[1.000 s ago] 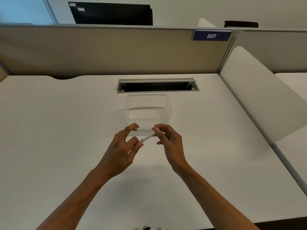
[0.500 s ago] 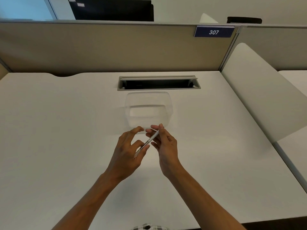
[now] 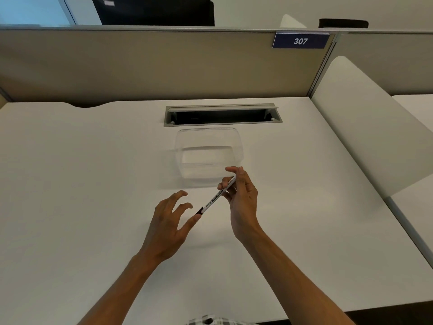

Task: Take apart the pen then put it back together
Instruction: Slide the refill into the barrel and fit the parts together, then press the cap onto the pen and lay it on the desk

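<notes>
Above the white bench (image 3: 93, 184), right hand (image 3: 241, 200) pinches slim white plastic pen w/ black print (image 3: 216, 198) at upper end; left hand (image 3: 171, 221) spread, fingertip just at black tip. Looks light, stiff, slick: grab mid-barrel.
</notes>
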